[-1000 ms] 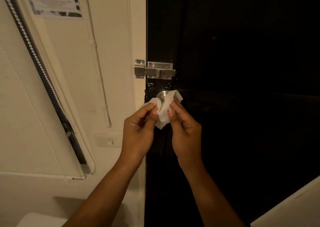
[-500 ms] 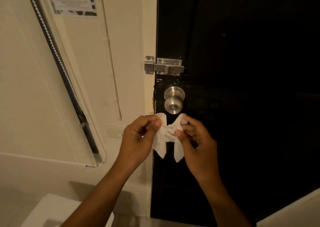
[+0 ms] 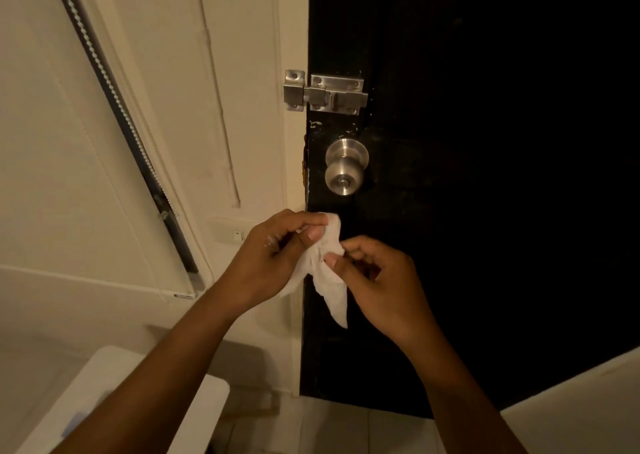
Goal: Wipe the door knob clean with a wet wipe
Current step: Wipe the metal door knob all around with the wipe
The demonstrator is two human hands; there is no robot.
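Door (image 3: 485,141): black, shut against a cream frame.
Door knob (image 3: 344,167): brushed metal, bare, above both hands.
Bolt latch (image 3: 325,93): steel, above the knob.
Wet wipe (image 3: 329,273): crumpled, white, hanging below the knob.
Left hand (image 3: 273,259): grip pinched on the wipe's top.
Right hand (image 3: 377,283): fingertips pinching its middle.
Wall (image 3: 52,176): cream, with a switch (image 3: 227,230).

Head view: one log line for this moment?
left hand pinches wipe | right hand pinches wipe | knob uncovered, wipe below | bolt above
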